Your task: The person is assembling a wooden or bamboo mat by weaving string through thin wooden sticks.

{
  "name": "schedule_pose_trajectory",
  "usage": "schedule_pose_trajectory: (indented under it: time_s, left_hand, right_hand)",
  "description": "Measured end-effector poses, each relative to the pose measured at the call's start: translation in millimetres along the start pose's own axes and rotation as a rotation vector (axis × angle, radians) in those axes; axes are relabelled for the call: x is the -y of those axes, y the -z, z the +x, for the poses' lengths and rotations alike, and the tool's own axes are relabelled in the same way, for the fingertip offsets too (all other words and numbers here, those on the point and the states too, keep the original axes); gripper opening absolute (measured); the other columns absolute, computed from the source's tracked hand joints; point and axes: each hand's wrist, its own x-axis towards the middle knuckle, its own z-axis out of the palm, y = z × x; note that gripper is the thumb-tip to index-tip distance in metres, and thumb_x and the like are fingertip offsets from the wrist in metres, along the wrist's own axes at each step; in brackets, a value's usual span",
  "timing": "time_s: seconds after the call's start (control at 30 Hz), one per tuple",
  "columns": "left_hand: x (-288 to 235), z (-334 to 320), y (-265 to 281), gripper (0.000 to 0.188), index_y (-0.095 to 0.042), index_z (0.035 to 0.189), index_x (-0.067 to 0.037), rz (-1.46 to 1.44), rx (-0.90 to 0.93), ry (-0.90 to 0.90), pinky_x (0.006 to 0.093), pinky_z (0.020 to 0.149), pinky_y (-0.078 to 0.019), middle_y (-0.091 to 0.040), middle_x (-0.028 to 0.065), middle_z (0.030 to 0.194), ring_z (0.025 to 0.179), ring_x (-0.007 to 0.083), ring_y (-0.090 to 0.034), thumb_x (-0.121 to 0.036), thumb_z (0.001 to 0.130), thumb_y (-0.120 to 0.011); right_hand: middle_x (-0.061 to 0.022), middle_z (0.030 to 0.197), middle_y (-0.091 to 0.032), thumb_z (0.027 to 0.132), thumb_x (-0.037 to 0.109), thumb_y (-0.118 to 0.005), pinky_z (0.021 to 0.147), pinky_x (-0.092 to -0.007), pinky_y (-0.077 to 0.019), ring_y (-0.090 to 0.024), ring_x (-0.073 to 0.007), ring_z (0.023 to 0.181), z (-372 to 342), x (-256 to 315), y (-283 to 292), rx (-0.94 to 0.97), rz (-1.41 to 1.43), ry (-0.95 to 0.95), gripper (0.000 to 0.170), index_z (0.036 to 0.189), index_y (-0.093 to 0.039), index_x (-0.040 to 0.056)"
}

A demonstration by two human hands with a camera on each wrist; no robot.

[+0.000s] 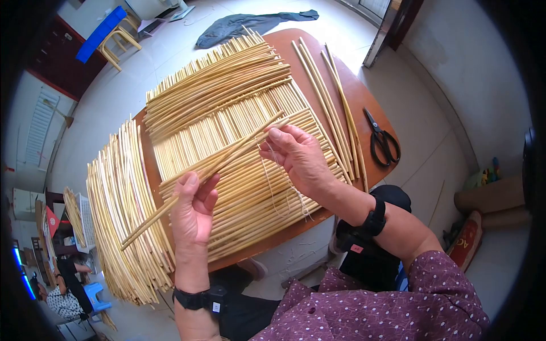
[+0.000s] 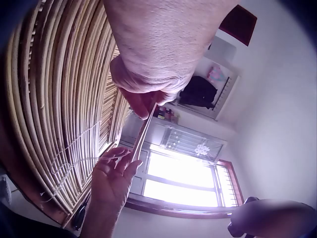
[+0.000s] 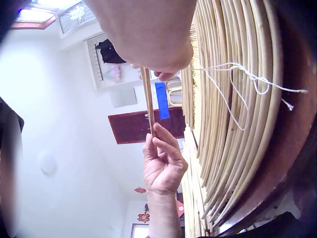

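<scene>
My left hand (image 1: 193, 219) pinches a few thin straw-coloured reed stalks (image 1: 242, 146) between thumb and fingers. Their other end is gripped by my right hand (image 1: 304, 159), so they slant up to the right above a half-woven reed mat (image 1: 239, 221). A white string (image 3: 242, 109) runs from the right hand down over the mat's near stalks, looped and knotted toward the near edge. In the left wrist view the right hand (image 2: 111, 181) has the string at its fingertips. Loose stalks (image 1: 222, 85) lie in a layer across the mat's far part.
The mat lies on a brown table (image 1: 369, 119). Black-handled scissors (image 1: 384, 139) rest at its right edge, beside several long stalks (image 1: 330, 96). A thick pile of reeds (image 1: 122, 210) overhangs the left side. Dark cloth (image 1: 244, 28) lies on the floor; another person (image 1: 71, 290) sits at lower left.
</scene>
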Motion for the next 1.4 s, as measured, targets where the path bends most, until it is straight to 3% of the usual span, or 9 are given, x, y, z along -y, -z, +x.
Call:
schedule_pose_trajectory:
  time_s: [0.23, 0.7, 0.97, 1.1, 1.27, 1.4]
  left_hand:
    - [2.6, 0.0, -0.2, 0.017, -0.060, 0.103, -0.007, 0.023, 0.037, 0.065, 0.0281, 0.064, -0.0620, -0.068, 0.0134, 0.101, 0.098, 0.0281, -0.068, -0.007, 0.087, -0.067]
    - [8.7, 3.6, 5.1, 0.018, -0.060, 0.105, -0.008, -0.019, 0.048, 0.177, 0.0296, 0.064, -0.0627, -0.067, 0.0146, 0.103, 0.101, 0.0289, -0.066, -0.007, 0.088, -0.066]
    - [17.4, 1.9, 0.4, 0.018, -0.060, 0.106, -0.009, -0.032, 0.087, 0.226, 0.0297, 0.064, -0.0624, -0.067, 0.0148, 0.103, 0.101, 0.0275, -0.067, -0.008, 0.089, -0.065]
    - [16.2, 0.0, -3.4, 0.019, -0.059, 0.106, -0.008, 0.026, 0.062, 0.190, 0.0315, 0.067, -0.0619, -0.067, 0.0140, 0.103, 0.101, 0.0274, -0.067, -0.007, 0.088, -0.066]
    - [16.5, -0.6, -0.8, 0.029, -0.058, 0.110, -0.004, -0.066, 0.101, 0.138, 0.0312, 0.075, -0.0610, -0.065, 0.0167, 0.107, 0.105, 0.0304, -0.065, -0.023, 0.090, -0.068]
    - [5.2, -0.8, 3.9, 0.028, -0.058, 0.108, -0.004, -0.104, 0.095, 0.101, 0.0313, 0.075, -0.0612, -0.064, 0.0174, 0.110, 0.105, 0.0310, -0.065, -0.024, 0.091, -0.066]
  right_hand:
    - [-0.0063, 0.089, -0.066, 0.092, 0.020, -0.063, 0.085, -0.0330, -0.0540, -0.064, -0.0148, 0.082, 1.8, -2.4, 3.0, -0.047, -0.031, 0.000, 0.021, 0.101, -0.065, 0.0004]
    - [-0.0129, 0.097, -0.066, 0.093, 0.020, -0.061, 0.090, -0.0345, -0.0545, -0.065, -0.0194, 0.093, 3.4, 7.9, 5.6, -0.041, -0.079, -0.063, 0.024, 0.101, -0.064, -0.0028]
    - [-0.0093, 0.096, -0.067, 0.093, 0.016, -0.062, 0.083, -0.0320, -0.0590, -0.067, -0.0171, 0.089, 2.3, 10.9, 7.3, -0.074, -0.088, -0.079, 0.019, 0.102, -0.063, -0.0014]
    - [-0.0108, 0.093, -0.066, 0.092, 0.013, -0.063, 0.080, -0.0303, -0.0597, -0.068, -0.0179, 0.085, 5.1, 8.7, 8.9, -0.110, -0.059, -0.122, 0.015, 0.097, -0.060, -0.0006]
    - [-0.0093, 0.093, -0.063, 0.092, 0.014, -0.063, 0.080, -0.0295, -0.0603, -0.066, -0.0175, 0.086, 9.1, 4.9, 11.7, -0.149, -0.030, -0.105, 0.016, 0.098, -0.055, 0.0009]
    - [-0.0079, 0.091, -0.064, 0.093, 0.011, -0.061, 0.079, -0.0285, -0.0599, -0.067, -0.0168, 0.084, 9.3, 10.0, 10.8, -0.176, 0.012, -0.097, 0.012, 0.098, -0.055, 0.0021]
